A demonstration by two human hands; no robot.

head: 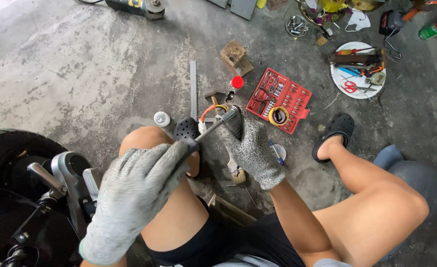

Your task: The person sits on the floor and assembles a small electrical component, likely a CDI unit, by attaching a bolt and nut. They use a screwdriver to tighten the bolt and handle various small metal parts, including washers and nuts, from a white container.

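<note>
Both my hands wear grey knit gloves. My left hand (134,190) is closed around the handle end of a metal socket wrench (211,129), held above my left knee. My right hand (250,146) grips the wrench's head end, where a dark socket sits at the tip. The shaft runs diagonally between the two hands. I sit low with knees apart, black clogs (334,131) on my feet.
A red socket set case (282,96) lies open on the concrete floor ahead, a yellow tape roll on it. A steel ruler (193,89), wood blocks (235,57), a white lid with tools (357,74) and an angle grinder (139,7) lie around. A wheel and metal frame (35,178) stand at left.
</note>
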